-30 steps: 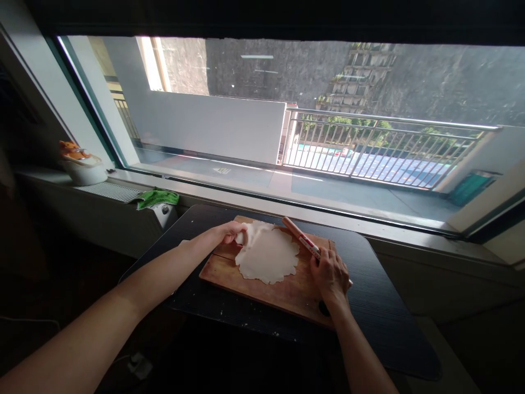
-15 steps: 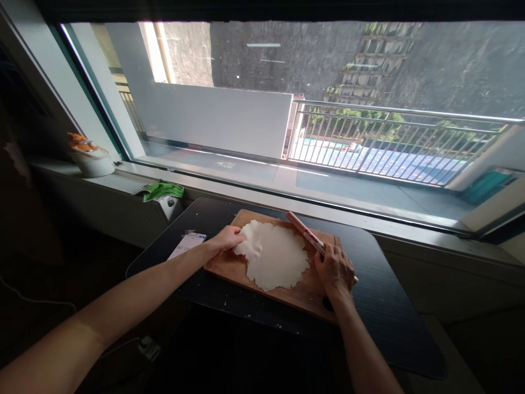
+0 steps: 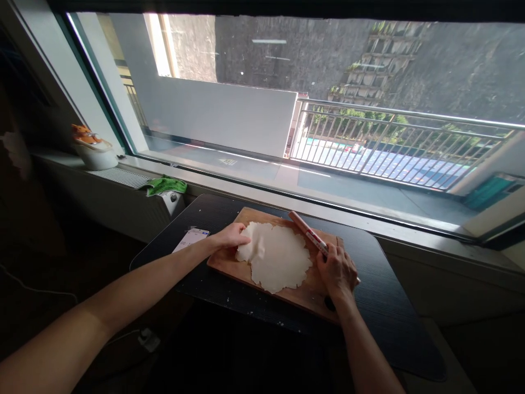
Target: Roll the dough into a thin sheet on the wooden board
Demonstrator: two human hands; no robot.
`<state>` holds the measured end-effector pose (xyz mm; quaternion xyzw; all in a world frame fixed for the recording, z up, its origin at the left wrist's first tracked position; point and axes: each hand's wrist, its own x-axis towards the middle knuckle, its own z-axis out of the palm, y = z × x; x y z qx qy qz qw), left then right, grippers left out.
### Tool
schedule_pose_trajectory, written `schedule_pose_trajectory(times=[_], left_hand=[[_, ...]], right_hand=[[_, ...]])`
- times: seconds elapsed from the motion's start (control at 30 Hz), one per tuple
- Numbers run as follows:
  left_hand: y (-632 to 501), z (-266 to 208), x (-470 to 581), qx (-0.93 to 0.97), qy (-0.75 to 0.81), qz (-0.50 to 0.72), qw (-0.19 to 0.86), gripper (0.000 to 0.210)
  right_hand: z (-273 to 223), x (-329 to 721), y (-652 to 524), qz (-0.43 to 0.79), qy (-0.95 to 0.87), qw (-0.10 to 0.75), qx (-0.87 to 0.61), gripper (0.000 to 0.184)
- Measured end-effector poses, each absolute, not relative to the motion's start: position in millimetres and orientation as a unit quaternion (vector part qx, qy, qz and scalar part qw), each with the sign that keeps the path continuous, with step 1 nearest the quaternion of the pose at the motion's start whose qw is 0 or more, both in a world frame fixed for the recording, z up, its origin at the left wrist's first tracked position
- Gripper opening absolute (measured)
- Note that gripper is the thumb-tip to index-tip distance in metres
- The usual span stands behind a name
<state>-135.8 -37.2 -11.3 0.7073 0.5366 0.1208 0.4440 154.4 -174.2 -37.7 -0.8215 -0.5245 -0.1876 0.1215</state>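
A thin, ragged-edged sheet of pale dough lies on a wooden cutting board. My left hand pinches the dough's left edge, where the sheet is wrinkled and slightly raised. At the board's right side, my right hand is closed around a rolling pin with red printing on it. The pin slants from the board's back edge toward the lower right, beside the dough and apart from it. My palm and fingers hide its middle part.
The board rests on a dark table with white crumbs near its front edge. A phone showing a timer lies left of the board. Beyond the table are a green cloth on a radiator, a white pot and a wide window.
The dough's left edge, held in my left hand, has come down a little toward the board. My right hand keeps the rolling pin in the same place. The whole view has shifted slightly.
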Motion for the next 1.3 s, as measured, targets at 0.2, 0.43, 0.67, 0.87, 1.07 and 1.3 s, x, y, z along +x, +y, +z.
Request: schedule_pose_trajectory(times=[0.2,0.43,0.67,0.87,1.07,1.3], left_hand=[[-42,-9,-143,0.818,0.557,0.099,0.102,0.027],[-56,-9,-140,0.871,0.464,0.16,-0.022,0.017],[-110,-13,-121,0.965,0.194,0.142,0.104,0.028],[-130,-5,-86,0.971,0.236,0.03,0.015,0.021],[-139,1,-76,0.968,0.249,-0.001,-0.039,0.015],[-141,1,-66,0.949,0.313,0.029,0.03,0.02]], right_hand=[[-37,154,-173,-0.182,-0.52,0.11,-0.828,0.027],[-35,154,-174,-0.174,-0.521,0.104,-0.829,0.029],[-33,152,-174,-0.167,-0.521,0.116,-0.829,0.029],[-33,152,-176,-0.167,-0.529,0.119,-0.823,0.029],[-36,153,-176,-0.176,-0.529,0.118,-0.821,0.028],[-37,154,-175,-0.178,-0.527,0.128,-0.821,0.025]])
